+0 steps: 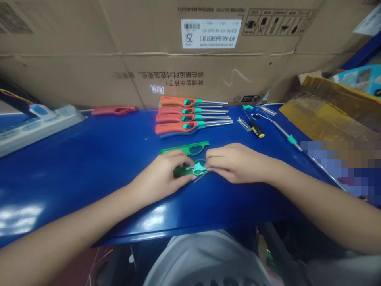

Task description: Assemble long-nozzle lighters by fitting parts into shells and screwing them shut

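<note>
A green lighter half-shell (181, 171) lies on the blue table with a turquoise trigger (200, 167) and thin wires in it. My left hand (169, 171) is closed around the shell's left part, thumb and fingers at its edges. On the other side, my right hand (229, 163) pinches at the shell's right end beside the trigger; what lies between its fingertips is hidden. Just beyond my hands rests a second green half-shell (186, 148). Several red-orange stick lighters (178, 128) with metal barrels are stacked side by side farther back.
A red shell (114, 111) lies at the back left, near a white power strip (38, 125). A black-yellow screwdriver (256, 128), a clear fuel tank (244, 124) and a metal rod (282, 131) lie at right. A cardboard box (143, 75) walls the back.
</note>
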### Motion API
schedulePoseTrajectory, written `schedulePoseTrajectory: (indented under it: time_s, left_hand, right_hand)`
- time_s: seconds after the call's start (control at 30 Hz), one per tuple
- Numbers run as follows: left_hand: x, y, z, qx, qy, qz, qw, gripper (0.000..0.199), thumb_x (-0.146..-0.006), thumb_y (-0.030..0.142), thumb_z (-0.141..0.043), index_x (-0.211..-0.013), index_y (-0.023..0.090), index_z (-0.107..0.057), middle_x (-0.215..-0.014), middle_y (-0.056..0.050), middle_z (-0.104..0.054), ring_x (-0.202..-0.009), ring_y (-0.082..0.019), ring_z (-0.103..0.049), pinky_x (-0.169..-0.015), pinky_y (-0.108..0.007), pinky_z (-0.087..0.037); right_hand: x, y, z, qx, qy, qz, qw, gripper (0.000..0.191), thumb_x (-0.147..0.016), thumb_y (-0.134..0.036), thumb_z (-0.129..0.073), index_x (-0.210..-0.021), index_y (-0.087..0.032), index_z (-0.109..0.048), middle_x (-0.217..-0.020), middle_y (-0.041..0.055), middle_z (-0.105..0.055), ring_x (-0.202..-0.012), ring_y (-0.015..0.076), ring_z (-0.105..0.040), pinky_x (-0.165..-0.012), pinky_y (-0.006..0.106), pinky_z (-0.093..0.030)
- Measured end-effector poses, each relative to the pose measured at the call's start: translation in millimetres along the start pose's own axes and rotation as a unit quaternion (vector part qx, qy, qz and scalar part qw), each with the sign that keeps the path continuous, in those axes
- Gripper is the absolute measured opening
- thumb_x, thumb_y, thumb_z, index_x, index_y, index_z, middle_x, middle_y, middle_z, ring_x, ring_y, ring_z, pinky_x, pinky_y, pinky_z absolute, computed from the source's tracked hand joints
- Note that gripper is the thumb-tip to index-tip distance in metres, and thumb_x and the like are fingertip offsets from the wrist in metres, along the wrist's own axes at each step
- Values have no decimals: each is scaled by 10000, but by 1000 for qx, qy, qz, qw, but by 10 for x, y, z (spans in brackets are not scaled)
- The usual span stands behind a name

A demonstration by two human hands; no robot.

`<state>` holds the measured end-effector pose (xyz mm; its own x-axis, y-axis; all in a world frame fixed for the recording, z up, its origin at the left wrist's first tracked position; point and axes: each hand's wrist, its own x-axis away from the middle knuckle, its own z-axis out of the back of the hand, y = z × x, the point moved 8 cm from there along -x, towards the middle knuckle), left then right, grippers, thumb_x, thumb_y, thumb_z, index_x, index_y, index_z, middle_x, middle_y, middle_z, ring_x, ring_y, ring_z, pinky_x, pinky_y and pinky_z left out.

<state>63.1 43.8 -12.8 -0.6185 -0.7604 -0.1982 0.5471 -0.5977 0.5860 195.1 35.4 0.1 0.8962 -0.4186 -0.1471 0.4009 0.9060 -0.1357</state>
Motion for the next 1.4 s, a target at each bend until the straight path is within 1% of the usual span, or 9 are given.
schedulePoseTrajectory:
  time_s: [0.27,0.5,0.67,0.8,1.0,1.13,1.23,1.3,1.4]
  left_hand:
    - [7,27,17,-28,14,-9,999,192,-883,300,-732,-1034,184,-706,-957,-50,-722,-866,-200,-678,-788,-319,-552]
    - [13,43,16,-37,23,-17,999,301,-883,264,-721,-1167,181,-665,-1019,-49,-729,-907,-198,-676,-828,-320,-551]
    - [12,11,1,-13,25,-2,1000,327,-854,258,-721,-1168,185,-669,-1005,-45,-716,-860,-188,-661,-786,-308,-555]
    - [12,38,-27,1,11,-6,1000,370,-833,203,-691,-1202,181,-672,-1048,-52,-718,-894,-192,-664,-795,-301,-547]
    - [1,-22,-49,35,25,31,999,287,-920,370,-663,-1126,175,-704,-1053,-58,-740,-908,-198,-684,-802,-303,-537]
    - [1,-47,-69,45,29,38,998,226,-937,334,-649,-1096,183,-705,-1010,-38,-744,-848,-175,-670,-762,-285,-522]
    - [6,-37,-61,49,36,32,998,200,-926,299,-662,-1088,188,-703,-975,-22,-736,-792,-155,-643,-729,-271,-506]
    - [7,-30,-55,52,41,29,997,188,-922,284,-668,-1078,186,-702,-959,-17,-731,-779,-147,-632,-721,-264,-498]
    - [4,-26,-56,55,41,30,997,168,-922,272,-666,-1058,180,-703,-946,-14,-726,-776,-142,-625,-713,-258,-487]
  right_hand:
    - [-3,-13,-34,3,-11,-3,1000,249,-1005,-189,-459,-901,-171,-684,-888,40,-637,-729,138,-538,-636,268,-353]
    - [-4,-110,-18,90,-26,21,995,264,-995,-176,-447,-903,-159,-693,-872,59,-644,-696,147,-511,-591,302,-271]
    - [-11,-149,-32,107,-42,20,993,282,-1006,-172,-434,-868,-157,-679,-848,51,-638,-689,142,-513,-565,309,-254]
    - [-4,-104,-29,75,-29,11,997,298,-1035,-235,-437,-928,-177,-710,-911,47,-665,-720,137,-549,-575,293,-284]
    - [1,-14,-24,5,-1,-18,1000,251,-1035,-284,-481,-1001,-177,-706,-952,50,-665,-750,140,-580,-636,270,-371]
    - [-2,46,1,-44,11,-60,997,159,-995,-307,-567,-1068,-188,-643,-1064,66,-652,-829,163,-606,-662,263,-407]
    - [-6,93,3,-93,12,-92,991,260,-950,-284,-634,-1190,-194,-587,-1164,81,-638,-845,162,-613,-666,257,-429]
    - [-8,109,-9,-112,9,-102,988,333,-937,-276,-651,-1246,-182,-569,-1165,89,-650,-843,163,-621,-662,256,-438]
    - [-8,108,-28,-104,7,-96,990,334,-945,-287,-640,-1253,-168,-592,-1139,93,-682,-888,182,-647,-697,272,-461]
